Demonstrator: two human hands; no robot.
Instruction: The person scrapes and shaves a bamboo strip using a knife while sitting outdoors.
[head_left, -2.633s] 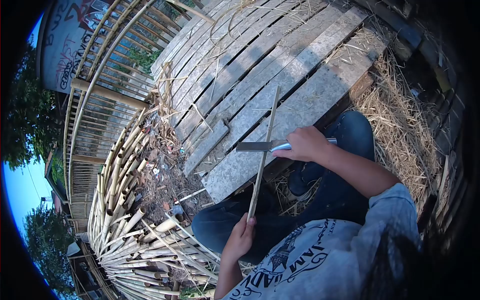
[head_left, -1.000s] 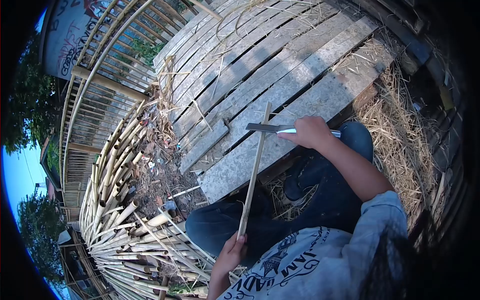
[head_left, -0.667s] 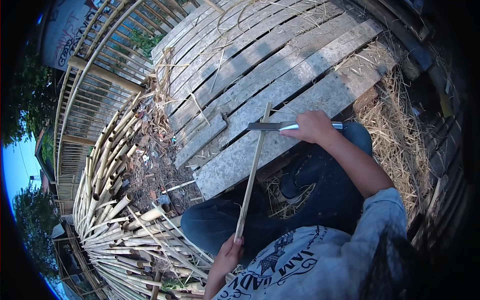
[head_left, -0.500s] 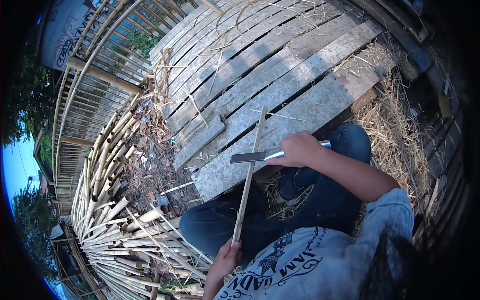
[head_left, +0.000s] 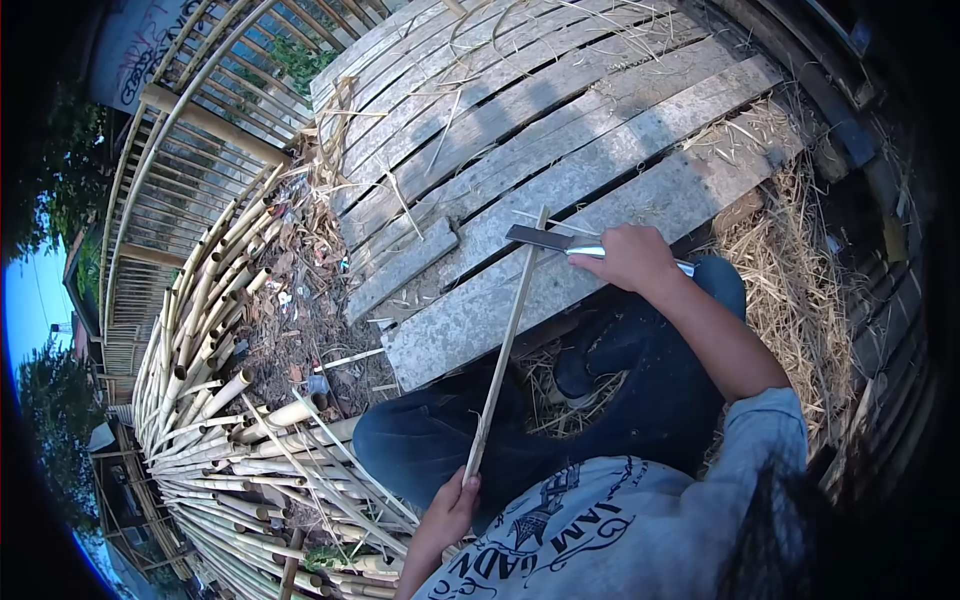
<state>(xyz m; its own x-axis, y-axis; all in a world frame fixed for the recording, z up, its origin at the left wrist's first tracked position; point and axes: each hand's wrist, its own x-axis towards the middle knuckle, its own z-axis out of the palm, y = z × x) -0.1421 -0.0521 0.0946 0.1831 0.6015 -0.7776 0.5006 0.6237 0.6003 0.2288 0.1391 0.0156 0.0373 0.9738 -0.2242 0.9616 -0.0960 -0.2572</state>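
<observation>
My left hand [head_left: 452,513] is closed around the near end of a long, thin bamboo strip [head_left: 507,350]. From there the strip slants up and away across my lap, its far end over the edge of the wooden platform [head_left: 430,350]. In my right hand [head_left: 634,258] is a knife with a shiny metal handle and a broad, dark, square-ended blade [head_left: 540,237]. The blade lies across the strip near its far end; whether it bites into the bamboo I cannot tell. Part of the handle is hidden by my fingers.
Cut bamboo poles [head_left: 235,465] are stacked at the left, below a bamboo fence [head_left: 200,130]. A short loose board [head_left: 405,270] lies on the platform among scattered slivers. Shavings [head_left: 775,260] heap up at the right. My crossed legs [head_left: 420,440] are under the strip.
My right hand and the knife have moved up and to the right, toward the far end of the strip. The strip's far end has shifted slightly right; my left hand keeps its hold.
</observation>
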